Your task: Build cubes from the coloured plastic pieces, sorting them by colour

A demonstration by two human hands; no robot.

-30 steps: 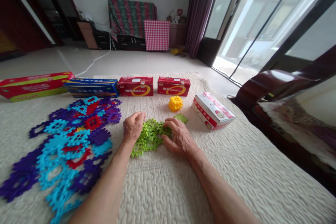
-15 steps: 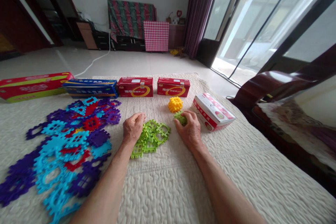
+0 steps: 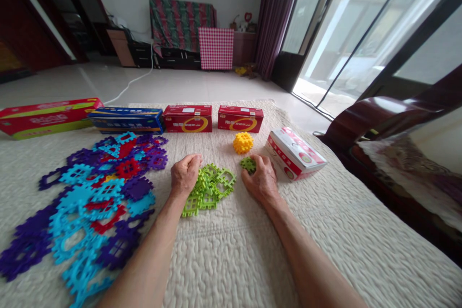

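Relative to the frame one second earlier, the bare right hand (image 3: 263, 179) has shifted from the right side of the heap of lime-green toothed plastic plates (image 3: 207, 188) to a single green toothed plastic plate (image 3: 248, 164) lying beyond and to the right of it. The bare left hand (image 3: 185, 174) has kept its position at the left side of the heap.

Right hand: fingers and thumb are curved around the near right side of the single plate; whether they pinch it cannot be told. Left hand: fingers are curled inward against the heap's left margin; whether a plate is gripped inside cannot be told.

Location of parts: both the heap and the single plate rest on a cream quilted fabric surface (image 3: 224, 264), the single plate being nearer the far edge. Just beyond it sits a yellow toothed plastic ball (image 3: 243, 142). A white-and-red cardboard box (image 3: 296, 154) stands toward the surface's right edge. Along the far edge, from left to right, stand a long red-and-lime carton (image 3: 50, 118), a blue rectangular carton (image 3: 126, 120) and two red rectangular cartons (image 3: 188, 119). Purple, cyan and red toothed plastic plates (image 3: 75, 197) are spread over the left part of the surface.
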